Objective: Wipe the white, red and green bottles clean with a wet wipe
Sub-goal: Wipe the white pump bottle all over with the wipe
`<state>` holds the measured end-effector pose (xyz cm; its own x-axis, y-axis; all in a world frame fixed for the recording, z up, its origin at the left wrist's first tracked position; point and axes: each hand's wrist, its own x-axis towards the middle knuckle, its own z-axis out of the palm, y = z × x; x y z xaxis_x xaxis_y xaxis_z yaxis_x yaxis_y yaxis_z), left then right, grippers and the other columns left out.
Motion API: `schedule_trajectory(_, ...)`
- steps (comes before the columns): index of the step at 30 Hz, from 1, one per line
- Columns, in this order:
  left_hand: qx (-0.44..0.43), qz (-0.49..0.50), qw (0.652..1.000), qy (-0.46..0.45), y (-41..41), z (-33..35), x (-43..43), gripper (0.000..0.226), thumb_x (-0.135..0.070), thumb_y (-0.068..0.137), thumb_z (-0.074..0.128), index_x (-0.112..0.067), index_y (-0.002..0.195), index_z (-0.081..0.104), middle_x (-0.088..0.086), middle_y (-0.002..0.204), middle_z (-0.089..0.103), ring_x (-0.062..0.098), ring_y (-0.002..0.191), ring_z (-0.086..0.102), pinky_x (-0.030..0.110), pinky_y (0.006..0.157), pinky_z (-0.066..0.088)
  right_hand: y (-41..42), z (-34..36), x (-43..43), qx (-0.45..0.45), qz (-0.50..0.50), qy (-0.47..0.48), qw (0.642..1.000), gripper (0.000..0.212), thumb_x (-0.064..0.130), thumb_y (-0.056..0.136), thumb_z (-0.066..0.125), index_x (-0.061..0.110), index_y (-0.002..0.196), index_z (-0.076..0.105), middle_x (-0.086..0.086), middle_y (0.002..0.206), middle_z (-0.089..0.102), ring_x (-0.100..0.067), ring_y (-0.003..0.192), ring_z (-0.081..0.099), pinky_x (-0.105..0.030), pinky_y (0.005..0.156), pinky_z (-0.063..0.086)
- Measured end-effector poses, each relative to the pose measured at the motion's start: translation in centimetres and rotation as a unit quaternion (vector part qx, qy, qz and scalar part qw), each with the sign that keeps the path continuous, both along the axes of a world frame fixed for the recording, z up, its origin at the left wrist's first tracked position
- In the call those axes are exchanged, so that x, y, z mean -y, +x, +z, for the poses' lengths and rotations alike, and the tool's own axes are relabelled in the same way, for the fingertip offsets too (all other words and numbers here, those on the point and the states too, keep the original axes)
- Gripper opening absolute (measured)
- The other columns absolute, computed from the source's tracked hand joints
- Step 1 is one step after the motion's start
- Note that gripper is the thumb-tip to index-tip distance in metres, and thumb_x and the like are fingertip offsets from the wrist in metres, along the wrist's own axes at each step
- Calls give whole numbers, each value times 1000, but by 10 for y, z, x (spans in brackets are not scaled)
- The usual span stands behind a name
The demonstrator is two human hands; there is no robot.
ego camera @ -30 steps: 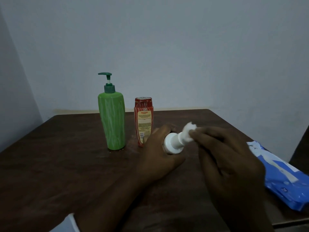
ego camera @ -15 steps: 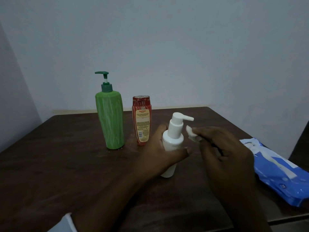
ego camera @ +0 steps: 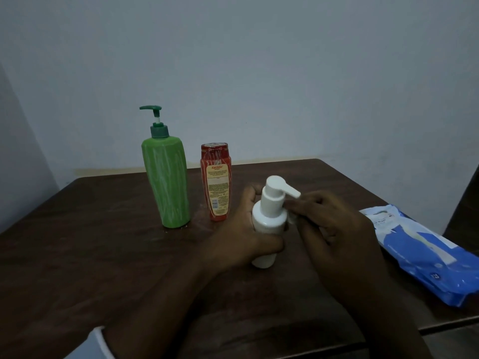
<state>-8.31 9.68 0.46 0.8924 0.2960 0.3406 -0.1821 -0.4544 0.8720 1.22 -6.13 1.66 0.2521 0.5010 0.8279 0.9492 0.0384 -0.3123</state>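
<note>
White bottle (ego camera: pixel 269 218) stood on counter (ego camera: pixel 103 255) near red bottle (ego camera: pixel 216 182), left hand (ego camera: pixel 243 242) wrapped round its body; right hand (ego camera: pixel 334 229) pinched wet wipe (ego camera: pixel 292 219) at pump neck. Likely light, smooth, slippery when wet; hold mid-body.

The white plastic pump bottle (ego camera: pixel 269 218) is nearest, almost upright and leaning a little, with its spout pointing right. The left hand (ego camera: pixel 241 239) is wrapped round its middle. The right hand (ego camera: pixel 337 229) pinches a small white wet wipe (ego camera: pixel 293 219) against the bottle just under the pump; most of the wipe is hidden by the fingers. Farther back the tall green plastic pump bottle (ego camera: pixel 166 187) stands upright on the dark wooden table (ego camera: pixel 77 255). Just beside it on the right stands the shorter red plastic bottle (ego camera: pixel 216 187) with a yellow label, upright too
</note>
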Motion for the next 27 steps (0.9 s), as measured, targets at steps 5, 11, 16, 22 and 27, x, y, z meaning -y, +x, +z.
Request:
schedule_trajectory(5, 31, 19, 997, -65, 6, -6, -3, 81, -36, 61, 83, -35, 130, 41, -7, 113, 68, 12, 105, 69, 36, 87, 60, -8, -3, -5, 15, 4, -12, 1000, 30, 20, 87, 52, 13, 108, 71, 1, 96, 62, -8, 87, 59, -16, 73, 45)
schedule_trajectory(11, 22, -6, 988, -151, 8, -9, -3, 81, -15, 66, 84, -34, 134, 44, 0, 117, 69, 22, 111, 70, 40, 91, 60, -12, 0, -4, 2, 14, 21, 1000, 30, 20, 88, 51, 14, 110, 70, 2, 102, 63, -9, 94, 59, -19, 79, 47)
schedule_trajectory(16, -39, 0, 991, -129, 11, -13, -11, 81, -17, 67, 85, -37, 136, 47, 6, 129, 66, 25, 118, 67, 49, 101, 57, 1, -6, -8, -31, -54, 27, 998, 31, 14, 87, 52, 15, 112, 69, -1, 103, 63, -10, 90, 61, -22, 77, 50)
schedule_trajectory(22, -1, -2, 986, -164, 12, -16, 0, 56, -17, 85, 81, -34, 131, 54, 4, 122, 73, 22, 112, 72, 45, 98, 59, -7, -5, -7, -28, 25, 8, 999, 30, 22, 89, 50, 13, 110, 70, 0, 106, 64, -7, 96, 61, -19, 81, 50)
schedule_trajectory(27, -38, -4, 937, -347, 9, -7, 6, 75, -72, 81, 62, -9, 121, 59, 14, 79, 68, 25, 64, 67, 36, 60, 58, 2, -3, -4, -59, -29, 96, 993, 25, 10, 88, 57, 18, 109, 67, 2, 104, 64, 5, 96, 57, -6, 82, 42)
